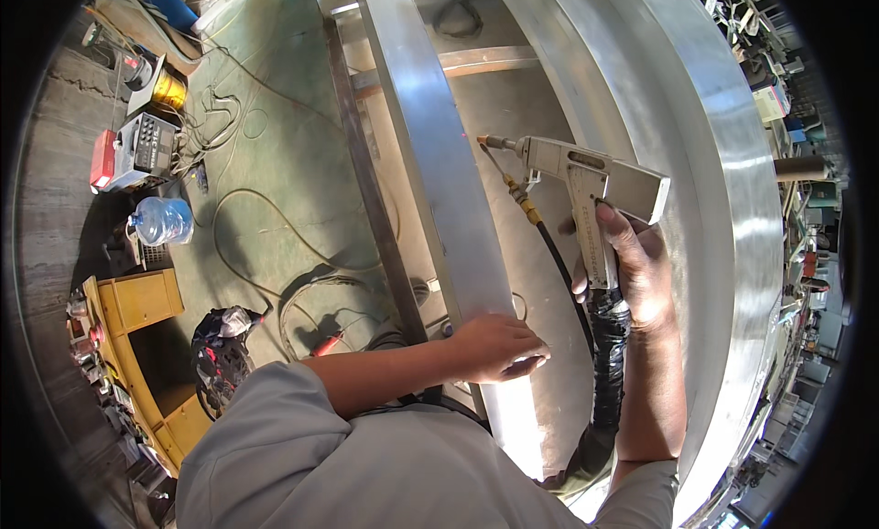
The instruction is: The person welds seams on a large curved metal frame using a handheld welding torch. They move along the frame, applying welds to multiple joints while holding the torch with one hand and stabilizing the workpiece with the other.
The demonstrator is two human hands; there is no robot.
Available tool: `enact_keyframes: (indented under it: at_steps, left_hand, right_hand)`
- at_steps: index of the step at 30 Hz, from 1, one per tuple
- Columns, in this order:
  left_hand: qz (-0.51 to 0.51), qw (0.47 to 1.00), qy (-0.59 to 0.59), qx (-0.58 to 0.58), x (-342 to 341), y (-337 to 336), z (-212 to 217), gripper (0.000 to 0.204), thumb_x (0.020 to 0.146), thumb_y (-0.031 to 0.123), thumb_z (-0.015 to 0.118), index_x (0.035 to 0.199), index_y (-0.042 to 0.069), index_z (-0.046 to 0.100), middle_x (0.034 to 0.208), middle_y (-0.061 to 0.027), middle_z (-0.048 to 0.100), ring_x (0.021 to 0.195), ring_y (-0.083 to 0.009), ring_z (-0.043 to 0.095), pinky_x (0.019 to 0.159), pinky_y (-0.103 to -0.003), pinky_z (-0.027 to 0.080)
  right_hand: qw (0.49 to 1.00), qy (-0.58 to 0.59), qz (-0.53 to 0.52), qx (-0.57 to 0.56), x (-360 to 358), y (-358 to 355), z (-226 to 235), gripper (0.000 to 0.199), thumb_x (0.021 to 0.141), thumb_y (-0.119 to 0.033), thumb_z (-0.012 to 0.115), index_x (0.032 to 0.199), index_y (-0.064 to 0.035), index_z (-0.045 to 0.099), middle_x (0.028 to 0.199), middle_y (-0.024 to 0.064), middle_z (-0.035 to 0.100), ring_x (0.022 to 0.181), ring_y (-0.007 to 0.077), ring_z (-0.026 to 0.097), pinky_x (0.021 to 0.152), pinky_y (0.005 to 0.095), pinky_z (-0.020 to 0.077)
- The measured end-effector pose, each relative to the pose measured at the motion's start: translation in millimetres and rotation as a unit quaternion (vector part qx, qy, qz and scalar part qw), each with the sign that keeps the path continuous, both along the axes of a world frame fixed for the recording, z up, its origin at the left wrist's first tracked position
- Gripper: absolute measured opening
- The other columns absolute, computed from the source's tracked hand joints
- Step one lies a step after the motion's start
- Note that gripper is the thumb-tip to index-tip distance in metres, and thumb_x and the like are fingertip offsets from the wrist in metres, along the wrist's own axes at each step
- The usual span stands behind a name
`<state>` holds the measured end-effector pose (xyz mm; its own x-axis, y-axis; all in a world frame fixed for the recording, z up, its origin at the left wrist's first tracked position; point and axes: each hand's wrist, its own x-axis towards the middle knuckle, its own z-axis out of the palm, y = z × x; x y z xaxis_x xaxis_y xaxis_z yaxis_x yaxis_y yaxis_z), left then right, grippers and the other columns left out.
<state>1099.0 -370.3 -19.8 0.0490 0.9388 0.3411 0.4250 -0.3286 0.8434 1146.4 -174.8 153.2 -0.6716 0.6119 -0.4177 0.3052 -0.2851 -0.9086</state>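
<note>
My right hand (641, 259) is wrapped round the grip of a silver-white laser welding gun (618, 176), thumb at its back. Its copper-tipped nozzle points left at a long flat metal beam (430, 108), apart from it. A small red light dot lies on the beam's right edge. A thin wire-feed tube with a brass fitting (524, 202) runs under the nozzle. From the grip, a black-wrapped cable (608, 355) goes down along my forearm. My left hand (502, 349) rests curled on the beam's near part; whatever its fingers hold, if anything, is hidden.
Wide curved metal sheets (696, 117) rise on the right. A dark rail (366, 181) and a cross bar (485, 62) lie by the beam. Hoses (275, 227) trail over the green floor. At left stand a water jug (163, 221), a machine box (149, 146) and a yellow cabinet (142, 300).
</note>
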Motion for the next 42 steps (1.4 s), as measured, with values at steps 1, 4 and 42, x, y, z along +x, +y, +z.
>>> enact_keyframes:
  at_steps: [1,4,42]
  left_hand:
    - [0.009,1.0,-0.006,0.016,1.8,-0.9,-1.6,0.021,0.095,0.02,0.077,0.115,0.016,0.073,0.101,-0.0005,0.075,0.094,-0.0247,0.073,0.079,-0.04,0.059]
    - [0.023,0.999,-0.017,0.044,0.3,-0.8,-0.9,0.024,0.092,0.017,0.081,0.113,0.015,0.072,0.096,-0.0007,0.074,0.089,-0.0245,0.073,0.076,-0.038,0.059]
    - [0.03,0.997,-0.026,0.073,0.4,1.0,9.2,0.028,0.088,0.012,0.083,0.112,0.011,0.07,0.087,-0.003,0.068,0.08,-0.0241,0.07,0.069,-0.038,0.057]
  right_hand:
    - [1.0,-0.001,0.004,-0.001,-1.5,1.1,-2.2,0.05,0.104,-0.034,0.073,0.126,0.01,0.066,0.099,0.0186,0.077,0.057,0.0201,0.071,0.049,0.0299,0.0592]
    - [1.0,-0.001,0.012,-0.001,-7.4,4.8,-7.0,0.05,0.105,-0.035,0.073,0.127,0.0099,0.065,0.099,0.0189,0.077,0.057,0.0205,0.071,0.049,0.03,0.0595]
    - [0.999,-0.04,0.009,0.023,-9.5,6.2,-8.0,0.048,0.104,-0.036,0.076,0.099,0.0116,0.075,0.069,0.0153,0.073,0.051,0.0195,0.069,0.048,0.031,0.0547]
